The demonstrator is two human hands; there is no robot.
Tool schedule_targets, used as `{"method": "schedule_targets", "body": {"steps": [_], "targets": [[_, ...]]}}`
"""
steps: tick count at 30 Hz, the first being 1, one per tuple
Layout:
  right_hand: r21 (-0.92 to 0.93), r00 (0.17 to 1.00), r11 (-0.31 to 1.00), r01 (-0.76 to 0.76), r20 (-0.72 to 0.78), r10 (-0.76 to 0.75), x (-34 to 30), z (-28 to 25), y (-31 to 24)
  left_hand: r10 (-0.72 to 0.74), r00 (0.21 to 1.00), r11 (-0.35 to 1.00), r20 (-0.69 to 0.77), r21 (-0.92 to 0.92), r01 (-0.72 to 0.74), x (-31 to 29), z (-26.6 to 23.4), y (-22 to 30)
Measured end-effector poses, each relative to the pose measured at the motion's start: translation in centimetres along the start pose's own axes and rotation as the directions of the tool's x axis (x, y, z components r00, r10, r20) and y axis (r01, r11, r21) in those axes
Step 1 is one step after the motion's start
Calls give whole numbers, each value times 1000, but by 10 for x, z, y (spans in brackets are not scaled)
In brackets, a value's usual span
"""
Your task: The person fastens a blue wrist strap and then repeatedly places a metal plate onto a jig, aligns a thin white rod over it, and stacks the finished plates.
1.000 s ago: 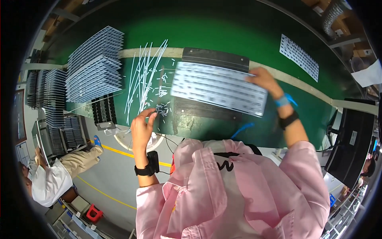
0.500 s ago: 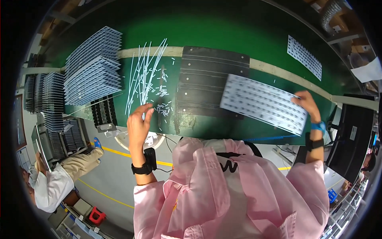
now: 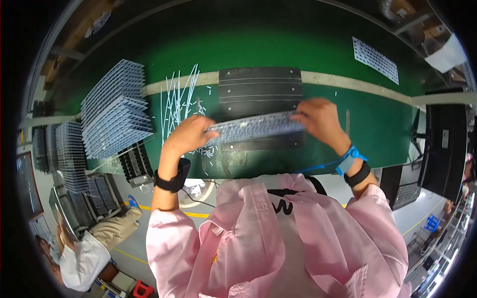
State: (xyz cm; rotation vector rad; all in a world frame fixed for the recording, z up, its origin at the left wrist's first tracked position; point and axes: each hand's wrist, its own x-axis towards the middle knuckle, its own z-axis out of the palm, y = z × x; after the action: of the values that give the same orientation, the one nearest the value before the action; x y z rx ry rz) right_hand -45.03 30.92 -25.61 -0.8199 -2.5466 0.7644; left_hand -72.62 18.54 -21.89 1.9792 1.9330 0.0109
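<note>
A white panel with rows of dark holes [image 3: 256, 127] is gripped at both short ends, tilted so that it looks narrow and slightly blurred. My left hand [image 3: 190, 135] closes on its left end, and my right hand [image 3: 320, 121] pinches its right end. Beneath and behind the panel lies a dark grooved plate [image 3: 261, 93] with small screws along its sides. Beyond my left hand are long thin white strips [image 3: 173, 97], crossing one another. Short white pieces [image 3: 207, 151] are scattered beside that hand, some hidden by it.
A tall stack of similar panels [image 3: 115, 111] stands at the left of the green table [image 3: 377, 134]. Another perforated panel [image 3: 376, 60] lies at the far right. A blue coiled cord [image 3: 318, 167] runs from my right wrist. At lower left, a person in white [image 3: 84, 260] stands near racks.
The panel has moved left from the right side of the table and turned more edge-on. My left hand has left the strips and taken its left end; my right hand still holds it.
</note>
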Motion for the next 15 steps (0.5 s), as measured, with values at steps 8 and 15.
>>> {"method": "schedule_targets", "body": {"steps": [8,15], "targets": [[-213,966,974,-80,-257,23,5,17,34,113,975,993,-191,37,-108,48,23,-3],[-251,954,967,-44,-299,-34,17,34,47,103,954,994,-281,56,-91,57,40,-19]]}}
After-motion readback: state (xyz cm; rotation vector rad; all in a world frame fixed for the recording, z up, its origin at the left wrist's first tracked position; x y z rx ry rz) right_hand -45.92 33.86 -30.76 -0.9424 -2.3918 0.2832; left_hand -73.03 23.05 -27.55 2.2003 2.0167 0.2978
